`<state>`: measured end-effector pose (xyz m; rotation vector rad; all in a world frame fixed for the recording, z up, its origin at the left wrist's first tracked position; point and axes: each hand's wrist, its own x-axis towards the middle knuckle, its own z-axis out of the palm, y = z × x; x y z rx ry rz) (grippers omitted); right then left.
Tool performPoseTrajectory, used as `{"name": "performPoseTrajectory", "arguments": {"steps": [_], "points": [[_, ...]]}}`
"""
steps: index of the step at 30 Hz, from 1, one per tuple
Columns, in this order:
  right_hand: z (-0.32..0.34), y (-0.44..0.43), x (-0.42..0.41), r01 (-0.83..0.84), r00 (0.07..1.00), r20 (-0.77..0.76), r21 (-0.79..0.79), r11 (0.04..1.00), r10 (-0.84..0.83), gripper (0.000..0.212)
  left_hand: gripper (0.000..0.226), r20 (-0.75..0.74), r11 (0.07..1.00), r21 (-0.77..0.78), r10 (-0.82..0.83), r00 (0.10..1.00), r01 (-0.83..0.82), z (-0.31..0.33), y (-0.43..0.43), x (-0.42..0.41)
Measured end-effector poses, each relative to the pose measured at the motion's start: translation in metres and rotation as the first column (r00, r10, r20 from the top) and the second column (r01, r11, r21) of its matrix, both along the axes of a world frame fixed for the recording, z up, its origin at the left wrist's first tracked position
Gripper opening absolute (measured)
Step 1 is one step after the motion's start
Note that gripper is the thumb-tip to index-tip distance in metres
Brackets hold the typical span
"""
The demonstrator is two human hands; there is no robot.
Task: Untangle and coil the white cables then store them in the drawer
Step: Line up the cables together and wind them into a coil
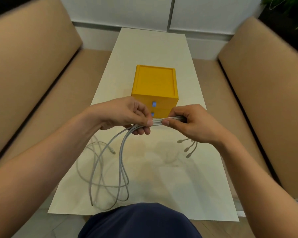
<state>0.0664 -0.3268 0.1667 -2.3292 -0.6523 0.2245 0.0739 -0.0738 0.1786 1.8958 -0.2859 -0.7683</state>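
Together, the left hand (127,115) and right hand (193,124) pinch one bundle of white cables (157,122)
Thumbs and curled fingers of both hands clamp the strands level between them, on the near side of the yellow drawer box (155,83), its two drawers closed; long loops trail from the left hand onto the near left of the table (187,186), and plug ends (187,149) fan out below the right wrist

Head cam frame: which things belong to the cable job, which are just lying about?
Job: white cables, bundle pinched by left hand and right hand, loops trailing onto the table; yellow drawer box, both drawers closed.
Just there: tan sofas; plant.
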Motion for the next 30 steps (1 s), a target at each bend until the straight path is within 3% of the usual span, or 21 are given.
{"name": "performPoseTrajectory", "arguments": {"steps": [5,9,15,18,24,30], "points": [[0.012,-0.006,-0.001,0.051,0.998,0.034,-0.002,0.999,-0.050,0.027,0.019,0.129,0.995,0.093,-0.059,0.990,0.048,0.012,-0.009,-0.006],[0.021,-0.012,-0.001,0.084,0.996,0.035,0.025,0.996,-0.084,0.025,0.016,0.352,0.986,0.165,-0.069,0.933,0.010,0.015,-0.019,-0.013],[0.044,-0.019,-0.005,0.095,0.992,0.080,0.094,0.991,-0.102,0.024,0.019,0.348,0.997,-0.027,0.082,0.934,-0.078,0.036,-0.019,-0.011],[0.052,-0.019,-0.003,0.102,0.985,0.126,0.110,0.989,-0.116,0.024,0.017,0.446,0.997,0.022,0.052,0.894,-0.068,0.043,-0.020,-0.006],[0.053,-0.035,-0.004,0.127,0.983,0.120,0.089,0.988,-0.137,0.023,0.026,0.131,0.996,-0.086,0.019,0.991,-0.008,0.024,-0.006,-0.004],[0.030,-0.039,-0.003,0.143,0.987,0.071,0.044,0.989,-0.146,0.023,0.006,0.131,0.971,0.165,-0.196,0.972,0.174,0.006,-0.003,-0.014]]}}
